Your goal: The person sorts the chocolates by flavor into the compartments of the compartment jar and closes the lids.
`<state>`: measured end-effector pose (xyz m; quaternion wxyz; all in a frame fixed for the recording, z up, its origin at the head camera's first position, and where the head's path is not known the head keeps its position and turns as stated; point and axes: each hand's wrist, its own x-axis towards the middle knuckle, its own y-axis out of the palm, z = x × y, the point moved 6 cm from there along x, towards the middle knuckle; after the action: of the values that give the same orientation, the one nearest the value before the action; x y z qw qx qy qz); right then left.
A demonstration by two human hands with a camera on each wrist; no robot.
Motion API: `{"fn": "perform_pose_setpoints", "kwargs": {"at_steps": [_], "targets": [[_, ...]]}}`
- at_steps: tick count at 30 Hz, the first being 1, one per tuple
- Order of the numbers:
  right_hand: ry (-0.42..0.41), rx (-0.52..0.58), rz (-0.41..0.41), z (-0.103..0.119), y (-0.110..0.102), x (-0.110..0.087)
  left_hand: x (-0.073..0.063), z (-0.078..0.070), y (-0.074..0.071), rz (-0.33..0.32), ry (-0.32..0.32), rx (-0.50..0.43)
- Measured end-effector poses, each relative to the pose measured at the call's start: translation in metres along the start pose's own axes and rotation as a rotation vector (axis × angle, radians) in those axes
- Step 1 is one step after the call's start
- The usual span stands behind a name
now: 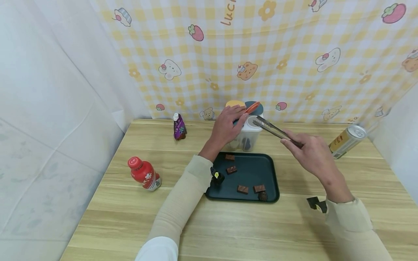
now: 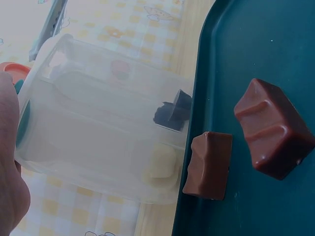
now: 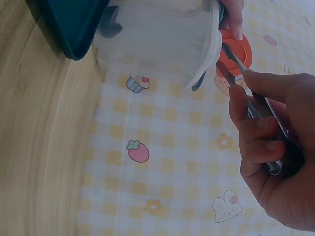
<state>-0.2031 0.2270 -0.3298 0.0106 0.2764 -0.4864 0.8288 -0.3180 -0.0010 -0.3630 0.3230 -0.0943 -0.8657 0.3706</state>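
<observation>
A clear storage container with coloured flip lids stands behind a dark green tray. My left hand lies across its top, pinching the raised orange lid between thumb and fingers. My right hand grips metal tongs, whose slightly parted tips are at the uncovered round opening. Nothing shows between the tips. Dark pieces and a pale piece lie in the container's bottom. The tray bears several chocolate bars and a dark swirled chocolate.
A red bottle stands at the left, and a purple pouch with a white cap farther back. On the right is a yellow and silver can. A checked yellow curtain hangs behind the wooden table.
</observation>
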Motion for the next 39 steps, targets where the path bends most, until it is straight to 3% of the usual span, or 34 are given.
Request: {"fn": "perform_pose_setpoints", "kwargs": {"at_steps": [7,11,17,21,32,39], "targets": [[-0.042,0.005,-0.061,0.003,-0.01,-0.012,0.0,0.001,0.001,-0.004,0.0,-0.006],[-0.095,0.018,-0.046,0.001,-0.018,-0.025,0.0,0.001,0.001,-0.019,0.012,-0.008],[-0.205,0.111,0.113,-0.002,-0.022,-0.046,0.0,0.001,0.0,-0.037,0.031,-0.011],[-0.225,0.182,0.235,-0.008,-0.022,-0.058,0.0,0.001,-0.001,-0.046,0.034,-0.017],[-0.136,0.382,0.589,-0.019,-0.004,-0.079,0.001,0.002,0.002,-0.042,0.02,-0.004],[-0.066,0.363,0.698,-0.024,0.002,-0.083,0.001,0.002,0.002,-0.042,0.014,-0.002]]}}
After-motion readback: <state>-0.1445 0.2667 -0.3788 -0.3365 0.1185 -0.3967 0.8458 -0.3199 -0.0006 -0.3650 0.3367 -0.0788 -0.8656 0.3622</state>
